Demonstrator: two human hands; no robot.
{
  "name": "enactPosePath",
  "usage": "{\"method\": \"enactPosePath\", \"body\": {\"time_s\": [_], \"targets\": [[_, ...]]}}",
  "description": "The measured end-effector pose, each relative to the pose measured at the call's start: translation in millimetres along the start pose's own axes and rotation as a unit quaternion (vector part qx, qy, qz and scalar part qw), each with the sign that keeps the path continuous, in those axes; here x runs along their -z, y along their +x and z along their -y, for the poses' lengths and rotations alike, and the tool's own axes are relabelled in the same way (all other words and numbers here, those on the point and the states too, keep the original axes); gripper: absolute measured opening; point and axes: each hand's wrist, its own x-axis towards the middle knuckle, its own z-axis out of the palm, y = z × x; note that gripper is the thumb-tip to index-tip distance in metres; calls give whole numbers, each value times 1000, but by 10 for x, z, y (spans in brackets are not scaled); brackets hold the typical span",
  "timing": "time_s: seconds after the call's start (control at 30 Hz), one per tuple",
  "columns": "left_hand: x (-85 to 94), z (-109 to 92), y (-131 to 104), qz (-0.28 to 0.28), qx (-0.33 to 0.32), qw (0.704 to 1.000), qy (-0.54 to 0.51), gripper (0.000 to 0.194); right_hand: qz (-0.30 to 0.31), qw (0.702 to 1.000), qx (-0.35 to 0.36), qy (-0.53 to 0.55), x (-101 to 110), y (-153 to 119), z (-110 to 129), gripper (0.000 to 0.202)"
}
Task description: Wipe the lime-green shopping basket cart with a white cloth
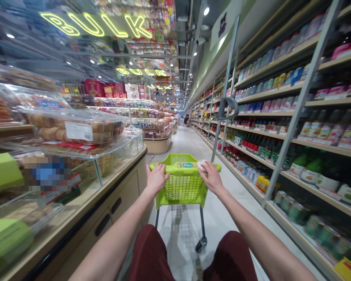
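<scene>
A lime-green shopping cart (181, 191) stands straight ahead of me, its handlebar running across the top. My left hand (158, 177) is closed over the left end of that bar. At the other end, my right hand (212, 176) grips the bar too. A small crumpled white thing, perhaps a tissue (202, 165), is between the right fingers and the bar. Little of the basket's inside shows. One dark caster wheel (201, 245) is visible below the cart's right side.
On my left runs a bakery counter (117, 218) stacked with clear pastry boxes (76, 127). Tall shelves (298, 171) of bottles and cans line the right. A tiled aisle floor (190, 140) stretches ahead; a person (187, 120) is low beside the far shelves.
</scene>
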Motion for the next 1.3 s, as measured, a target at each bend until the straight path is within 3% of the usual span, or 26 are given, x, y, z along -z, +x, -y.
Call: {"method": "enactPosePath", "body": {"time_s": [0.13, 0.37, 0.5, 0.6, 0.73, 0.83, 1.0, 1.17, 1.3], "targets": [[37, -31, -17, -3, 0, 1000, -7, 34, -5, 1000, 24, -3, -150, 36, 182, 28], [83, 48, -50, 4, 12, 998, -63, 37, -14, 999, -32, -24, 35, -59, -405, 24], [66, 74, -67, 38, 33, 992, -112, 42, -34, 995, -92, -23, 43, -26, -458, 24], [57, -39, -100, 29, 21, 991, -127, 42, -54, 993, -103, -1, -15, 23, -215, 25], [55, -203, -142, 12, 14, 991, -135, 40, -30, 998, -10, 55, -80, 64, 234, 22], [54, -276, -157, 20, 11, 991, -133, 39, 9, 997, 38, 72, -94, 98, 400, 23], [65, -443, -199, 33, 7, 992, -125, 38, 20, 999, 4, 46, -75, 142, 192, 25], [91, -762, -275, 42, -38, 990, -131, 42, -4, 999, -51, 8, -35, 112, -138, 27], [85, -992, -302, 54, -82, 985, -139, 49, -22, 997, -73, 9, 26, 53, -187, 26]]}}
